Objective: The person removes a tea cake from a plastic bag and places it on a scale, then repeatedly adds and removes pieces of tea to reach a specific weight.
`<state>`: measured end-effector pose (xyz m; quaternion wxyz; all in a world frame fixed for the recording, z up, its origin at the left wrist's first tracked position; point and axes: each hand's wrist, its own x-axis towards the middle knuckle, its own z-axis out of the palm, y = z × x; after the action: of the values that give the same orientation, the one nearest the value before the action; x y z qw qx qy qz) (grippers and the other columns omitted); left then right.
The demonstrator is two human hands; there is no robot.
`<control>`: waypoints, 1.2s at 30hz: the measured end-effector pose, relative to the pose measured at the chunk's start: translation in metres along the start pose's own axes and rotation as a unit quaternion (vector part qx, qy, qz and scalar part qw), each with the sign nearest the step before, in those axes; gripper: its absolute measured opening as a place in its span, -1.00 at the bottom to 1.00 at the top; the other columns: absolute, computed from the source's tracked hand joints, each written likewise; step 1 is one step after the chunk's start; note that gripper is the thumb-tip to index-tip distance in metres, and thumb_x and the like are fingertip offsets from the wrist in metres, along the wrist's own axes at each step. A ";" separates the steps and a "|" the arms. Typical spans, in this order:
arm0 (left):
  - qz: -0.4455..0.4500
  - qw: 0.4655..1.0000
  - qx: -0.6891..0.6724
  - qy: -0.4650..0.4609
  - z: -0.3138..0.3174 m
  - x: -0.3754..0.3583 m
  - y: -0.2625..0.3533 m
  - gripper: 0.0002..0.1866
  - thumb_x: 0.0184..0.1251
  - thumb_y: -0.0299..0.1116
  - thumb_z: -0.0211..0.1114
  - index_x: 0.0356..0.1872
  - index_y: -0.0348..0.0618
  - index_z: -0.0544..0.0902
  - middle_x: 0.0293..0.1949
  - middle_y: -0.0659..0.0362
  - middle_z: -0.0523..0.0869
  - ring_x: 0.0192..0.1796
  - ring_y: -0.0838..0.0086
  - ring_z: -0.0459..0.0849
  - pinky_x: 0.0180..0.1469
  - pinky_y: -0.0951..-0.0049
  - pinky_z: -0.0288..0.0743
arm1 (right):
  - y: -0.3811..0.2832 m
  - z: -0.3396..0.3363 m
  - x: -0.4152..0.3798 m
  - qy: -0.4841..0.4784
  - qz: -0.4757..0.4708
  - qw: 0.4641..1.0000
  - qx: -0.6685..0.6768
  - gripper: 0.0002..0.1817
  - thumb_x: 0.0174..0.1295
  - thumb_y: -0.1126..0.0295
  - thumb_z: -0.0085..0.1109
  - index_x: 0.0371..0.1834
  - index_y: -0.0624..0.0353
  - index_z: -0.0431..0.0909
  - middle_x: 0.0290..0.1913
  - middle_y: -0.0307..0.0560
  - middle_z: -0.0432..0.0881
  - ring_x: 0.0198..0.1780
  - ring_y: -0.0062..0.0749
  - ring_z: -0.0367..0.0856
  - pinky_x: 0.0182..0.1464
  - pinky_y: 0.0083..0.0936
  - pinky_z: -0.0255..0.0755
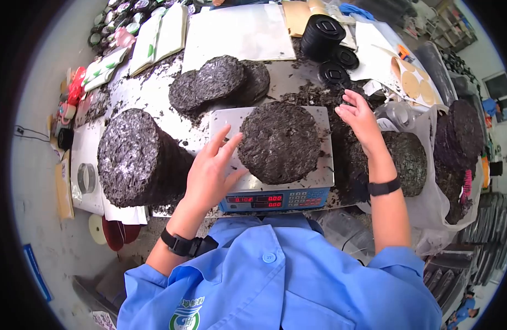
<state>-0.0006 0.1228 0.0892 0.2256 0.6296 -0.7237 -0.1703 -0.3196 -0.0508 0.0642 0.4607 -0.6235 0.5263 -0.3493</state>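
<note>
A round, dark cake of dried seaweed point(279, 143) lies flat on the plate of a blue digital scale point(326, 118), whose red digits are lit. My left hand point(210, 170) is at the cake's left edge, fingers spread and the thumb low over the front of the plate. Off to the right of the scale, my right hand point(361, 121) is raised with its fingers apart and nothing in them. Dark crumbs are scattered on the plate around the cake.
Left of the scale stands a tall stack of seaweed cakes point(129, 157); several more cakes point(217, 77) lie behind it. At the back right are black round lids point(322, 37). Further cakes point(404, 162) and a plastic bag point(437, 201) are on the right. White sheets point(239, 33) cover the back.
</note>
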 end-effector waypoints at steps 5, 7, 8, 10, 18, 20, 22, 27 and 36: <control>-0.014 0.991 -0.020 -0.129 0.044 -0.003 -0.021 -0.24 0.02 -0.28 0.51 0.32 -0.15 0.44 0.39 -0.03 0.38 0.29 0.04 0.48 0.28 0.20 0.44 | 0.038 0.045 0.008 -0.246 0.177 0.953 0.011 -0.26 0.13 0.20 0.43 0.32 0.28 0.34 0.14 -0.05 0.57 0.11 -0.39 0.53 0.17 -0.44 0.39; -0.017 0.990 -0.027 -0.140 0.052 -0.007 -0.023 -0.25 0.02 -0.29 0.50 0.32 -0.15 0.44 0.40 -0.03 0.37 0.29 0.03 0.48 0.27 0.19 0.45 | 0.040 0.055 0.000 -0.225 0.207 0.949 0.077 -0.40 0.13 0.32 0.41 0.22 0.27 0.42 0.09 -0.11 0.59 0.09 -0.43 0.54 0.22 -0.44 0.36; -0.021 0.987 -0.043 -0.155 0.051 -0.008 -0.023 -0.25 0.02 -0.28 0.50 0.32 -0.16 0.44 0.40 -0.03 0.36 0.29 0.03 0.48 0.27 0.19 0.45 | 0.047 0.056 -0.001 -0.244 0.222 0.934 0.139 -0.42 0.14 0.40 0.38 0.23 0.28 0.41 0.10 -0.11 0.59 0.09 -0.42 0.55 0.23 -0.43 0.37; -0.028 0.981 -0.073 -0.177 0.041 -0.005 -0.026 -0.25 0.01 -0.28 0.50 0.31 -0.16 0.44 0.41 -0.02 0.36 0.28 0.04 0.48 0.26 0.19 0.46 | 0.056 0.052 0.003 -0.254 0.253 0.917 0.173 -0.41 0.13 0.46 0.36 0.25 0.28 0.39 0.12 -0.11 0.59 0.10 -0.40 0.56 0.24 -0.42 0.37; -0.014 0.991 0.126 -0.035 -0.110 -0.020 0.019 -0.15 -0.21 -0.26 0.54 0.27 -0.17 0.44 0.37 -0.09 0.39 0.33 -0.02 0.43 0.30 0.04 0.34 | 0.046 0.013 0.148 -0.188 0.213 0.924 0.255 -0.45 0.16 0.50 0.35 0.23 0.24 0.38 0.13 -0.07 0.59 0.15 -0.29 0.56 0.24 -0.28 0.41; -0.163 0.954 0.244 0.067 -0.131 -0.030 0.021 -0.06 -0.34 -0.27 0.58 0.28 -0.19 0.44 0.38 -0.11 0.39 0.40 -0.08 0.33 0.38 -0.02 0.20 | 0.054 0.006 0.199 -0.168 0.197 0.929 0.266 -0.43 0.19 0.51 0.32 0.28 0.20 0.35 0.17 -0.07 0.56 0.18 -0.27 0.54 0.25 -0.22 0.41; -0.283 0.924 0.252 0.052 -0.135 -0.040 0.006 0.06 -0.42 -0.46 0.54 0.38 -0.19 0.33 0.46 -0.08 0.26 0.50 -0.04 0.19 0.48 0.04 0.07 | 0.096 -0.005 0.253 -0.157 0.212 0.934 0.243 -0.42 0.19 0.52 0.31 0.29 0.18 0.33 0.17 -0.10 0.56 0.20 -0.27 0.53 0.26 -0.21 0.41; -0.352 0.890 0.290 -0.009 -0.113 -0.057 -0.029 -0.01 -0.31 -0.49 0.47 0.39 -0.18 0.33 0.47 -0.06 0.26 0.50 0.01 0.20 0.50 0.05 0.04 | 0.176 0.003 0.309 -0.135 0.291 0.938 0.134 -0.40 0.16 0.50 0.33 0.30 0.11 0.36 0.15 -0.12 0.58 0.19 -0.24 0.55 0.18 -0.09 0.45; -0.340 0.899 0.275 -0.014 -0.118 -0.061 -0.041 0.05 -0.42 -0.44 0.46 0.40 -0.17 0.35 0.46 -0.02 0.31 0.49 0.03 0.23 0.50 0.08 0.08 | 0.157 0.100 0.301 -0.208 0.305 0.928 -0.052 -0.36 0.20 0.04 0.33 0.26 0.10 0.34 0.19 -0.07 0.53 0.23 -0.22 0.48 0.22 0.00 0.28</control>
<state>0.1040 0.1813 0.1592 -0.0383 0.8721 -0.4863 -0.0399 -0.2190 -0.3275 -0.1321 0.6111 -0.5144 0.6010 -0.0269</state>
